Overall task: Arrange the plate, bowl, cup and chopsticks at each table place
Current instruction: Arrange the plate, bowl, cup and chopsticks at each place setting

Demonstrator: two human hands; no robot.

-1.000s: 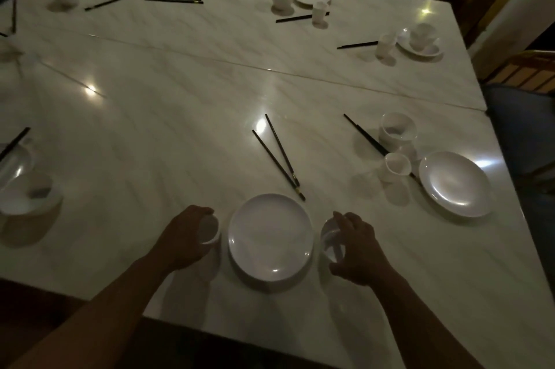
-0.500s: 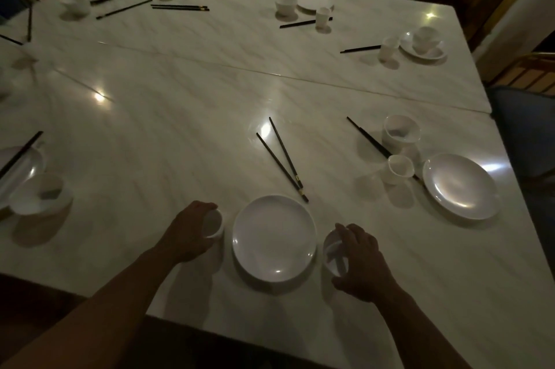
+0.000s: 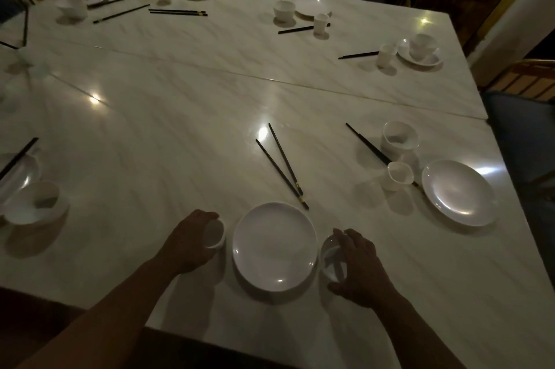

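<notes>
A dim room, and a big white marble-look table (image 3: 180,116) fills the view, its glossy top catching small bright spots of light, with a seam running across it from the left toward the far right where two tops meet. At the near edge sits a white plate (image 3: 274,245), empty and flat on the surface. The person's left hand (image 3: 187,244) is just left of it, fingers curled around a small white cup (image 3: 214,233) that stands upright beside the plate's rim. The right hand (image 3: 359,269) is just right of the plate, fingers spread and cupped over a white bowl (image 3: 329,259), thumb on its near side, gripping it on the tabletop. Beyond the plate, a pair of dark chopsticks (image 3: 282,165) lies splayed in a narrow V, the near ends almost at the plate's far rim. To the right, another place has a plate (image 3: 459,191), a cup (image 3: 398,175), a bowl (image 3: 399,138) and chopsticks (image 3: 368,144) partly under the cup. More white settings dot the far side and the left edge, loosely placed. Dark chairs and people's legs in trousers stand past the far edge, and a wooden chair (image 3: 522,77) shows at far right.
</notes>
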